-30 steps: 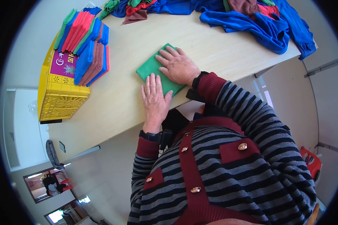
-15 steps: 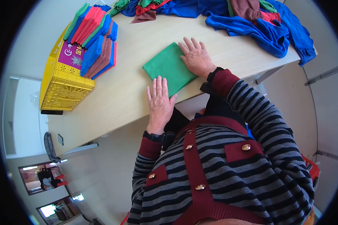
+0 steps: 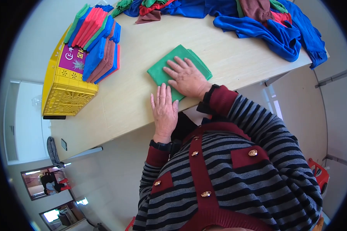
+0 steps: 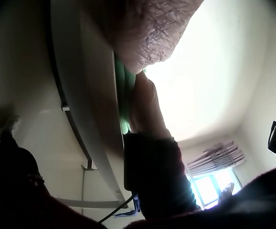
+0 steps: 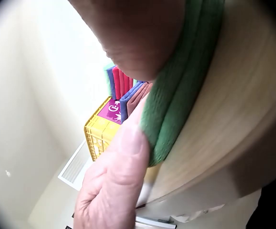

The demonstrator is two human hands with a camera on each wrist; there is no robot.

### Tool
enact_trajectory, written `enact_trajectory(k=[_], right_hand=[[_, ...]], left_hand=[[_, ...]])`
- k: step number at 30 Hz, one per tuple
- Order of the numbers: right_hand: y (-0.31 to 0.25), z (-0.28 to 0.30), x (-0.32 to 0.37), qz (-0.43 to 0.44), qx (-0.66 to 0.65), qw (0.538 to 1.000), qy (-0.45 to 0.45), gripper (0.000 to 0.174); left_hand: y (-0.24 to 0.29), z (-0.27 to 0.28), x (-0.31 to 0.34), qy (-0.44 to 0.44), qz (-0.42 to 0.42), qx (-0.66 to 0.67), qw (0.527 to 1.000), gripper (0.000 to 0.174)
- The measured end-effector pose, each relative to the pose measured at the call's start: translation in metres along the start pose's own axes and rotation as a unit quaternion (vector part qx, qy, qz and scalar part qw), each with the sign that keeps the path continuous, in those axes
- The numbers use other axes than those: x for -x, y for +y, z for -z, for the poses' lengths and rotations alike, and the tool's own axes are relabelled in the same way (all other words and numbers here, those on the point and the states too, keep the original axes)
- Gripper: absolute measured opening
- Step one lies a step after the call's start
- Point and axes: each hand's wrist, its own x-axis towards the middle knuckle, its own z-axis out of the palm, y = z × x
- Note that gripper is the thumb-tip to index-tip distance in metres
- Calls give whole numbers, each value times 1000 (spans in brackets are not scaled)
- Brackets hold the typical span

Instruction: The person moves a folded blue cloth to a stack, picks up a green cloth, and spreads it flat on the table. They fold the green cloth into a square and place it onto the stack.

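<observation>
Both hands lie palm down at the near side of the pale table (image 3: 123,104), and neither is clenched or grasping. A folded green cloth (image 3: 158,73) is under the right hand (image 3: 187,79), whose fingers are straight and slightly spread across it. The left hand (image 3: 165,113) is open too, its straight fingers at the cloth's near left edge. That low edge contact probably steadies the cloth, while the broad right palm seems placed to press the layers flat. On the right, the layers' edges are slightly offset.

Farther left, a yellow crate (image 3: 71,98) stands near folded cloths (image 3: 90,30) in green, blue, red and brown. They are set on edge, side by side, perhaps to save room; whether the nearer row is inside the crate, the pictures do not tell. At the far right, a loose, unfolded heap (image 3: 258,36) hangs partly over the table's edge.
</observation>
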Motion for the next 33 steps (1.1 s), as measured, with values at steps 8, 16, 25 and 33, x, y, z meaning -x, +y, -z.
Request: enact_trajectory(k=[8, 16, 25, 33], right_hand=[[30, -1, 2, -45, 65, 997, 2, 54], [47, 0, 14, -94, 79, 992, 4, 53], [43, 11, 13, -99, 93, 991, 16, 54], [27, 12, 2, -45, -20, 999, -8, 53]], left_hand=[[-2, 4, 0, 12, -2, 7, 1000, 52], [-15, 9, -13, 25, -10, 57, 998, 45], [-13, 3, -73, 62, -36, 33, 997, 51], [-6, -26, -83, 0, -18, -23, 1000, 61]])
